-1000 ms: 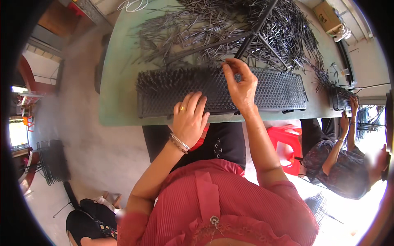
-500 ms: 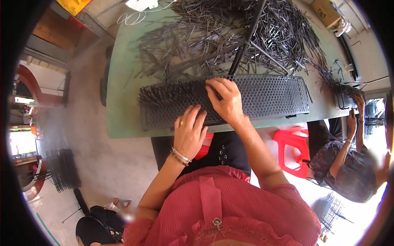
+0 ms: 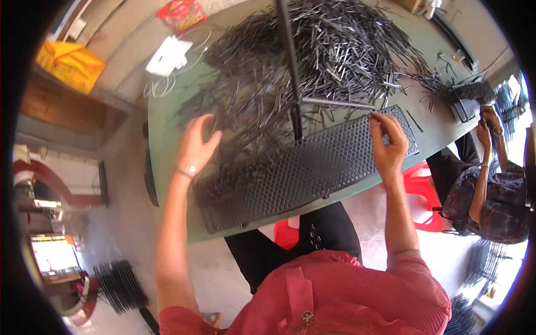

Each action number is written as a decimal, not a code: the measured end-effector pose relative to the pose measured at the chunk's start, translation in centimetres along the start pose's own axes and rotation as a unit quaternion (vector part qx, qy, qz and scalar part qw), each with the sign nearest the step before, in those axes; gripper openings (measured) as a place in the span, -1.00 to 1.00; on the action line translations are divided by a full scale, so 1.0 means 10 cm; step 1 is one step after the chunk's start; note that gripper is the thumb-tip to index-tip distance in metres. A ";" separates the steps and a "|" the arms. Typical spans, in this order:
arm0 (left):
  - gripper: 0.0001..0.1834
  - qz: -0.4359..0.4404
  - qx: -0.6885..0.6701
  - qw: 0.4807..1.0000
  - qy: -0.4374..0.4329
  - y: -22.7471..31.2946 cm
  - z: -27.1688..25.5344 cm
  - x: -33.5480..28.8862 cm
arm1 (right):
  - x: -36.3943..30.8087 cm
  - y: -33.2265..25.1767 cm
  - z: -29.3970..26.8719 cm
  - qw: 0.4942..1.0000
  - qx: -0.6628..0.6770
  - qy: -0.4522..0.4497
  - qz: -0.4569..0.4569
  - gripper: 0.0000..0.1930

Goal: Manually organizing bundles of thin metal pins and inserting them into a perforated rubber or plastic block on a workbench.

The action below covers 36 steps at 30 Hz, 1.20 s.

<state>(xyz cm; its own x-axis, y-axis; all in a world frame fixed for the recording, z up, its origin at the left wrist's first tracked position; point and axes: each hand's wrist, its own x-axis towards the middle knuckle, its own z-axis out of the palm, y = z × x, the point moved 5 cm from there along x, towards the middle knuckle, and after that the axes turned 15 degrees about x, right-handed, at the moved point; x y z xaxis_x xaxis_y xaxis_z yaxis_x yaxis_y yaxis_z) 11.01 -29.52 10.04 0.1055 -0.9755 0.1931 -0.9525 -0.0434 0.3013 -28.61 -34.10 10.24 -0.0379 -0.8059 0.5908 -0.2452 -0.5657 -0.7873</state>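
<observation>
A long black perforated tray [image 3: 335, 156] lies on the green table in front of me, tilted in view with its right end farther away. Short dark sticks [image 3: 223, 181] stand packed in holes at its left part, blurred. My left hand [image 3: 198, 146] is raised beyond the tray's left end, thumb and fingers apart and nothing in it, beside the loose sticks. My right hand [image 3: 391, 142] is over the tray's right part, fingertips pinched close to the end of a thin metal brace [image 3: 338, 103]. What the pinch holds, if anything, is too small to make out.
A big heap of loose black sticks [image 3: 340, 50] covers the table's far side. An upright black post [image 3: 290, 67] rises behind the tray. At far left lie a white device with a cable [image 3: 168, 56] and a red packet [image 3: 181, 14]. A co-worker's hands [image 3: 488, 124] work at another tray at right.
Both hands have left the tray's middle: the left moved left and away from me, the right moved right. My view has turned, and the tray appears more slanted.
</observation>
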 end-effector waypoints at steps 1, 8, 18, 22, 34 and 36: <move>-0.47 0.052 0.024 0.998 -0.001 0.03 0.17 0.30 | 0.03 0.07 -0.14 1.000 -0.017 0.026 0.004 -0.86; 0.00 -0.078 -0.173 0.975 -0.120 0.61 1.17 2.22 | 0.31 0.65 -0.66 0.993 -0.017 0.042 0.105 -0.84; 0.28 -0.137 -0.070 0.985 -0.080 1.18 1.42 3.60 | 2.36 2.32 0.56 0.940 -0.237 -0.234 0.075 -0.20; 0.46 -0.154 -0.036 0.960 -0.232 1.40 1.74 3.76 | 2.59 2.68 0.87 0.916 -0.325 -0.214 0.098 0.07; 0.55 -0.236 -0.277 0.928 -0.086 1.18 2.37 3.83 | 2.77 2.81 0.89 0.917 -0.284 -0.265 0.092 0.15; 0.50 -0.213 -0.328 0.916 -0.089 1.10 2.38 3.79 | 2.66 2.77 0.95 0.936 -0.272 -0.218 0.053 0.06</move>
<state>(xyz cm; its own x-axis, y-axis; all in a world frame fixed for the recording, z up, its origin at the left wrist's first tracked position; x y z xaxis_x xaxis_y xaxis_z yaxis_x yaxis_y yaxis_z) -2.30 -72.09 -1.58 0.3235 -0.9223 -0.2112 -0.4522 -0.3468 0.8218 -27.19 -72.84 2.43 0.2796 -0.9142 0.2933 -0.7242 -0.4014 -0.5607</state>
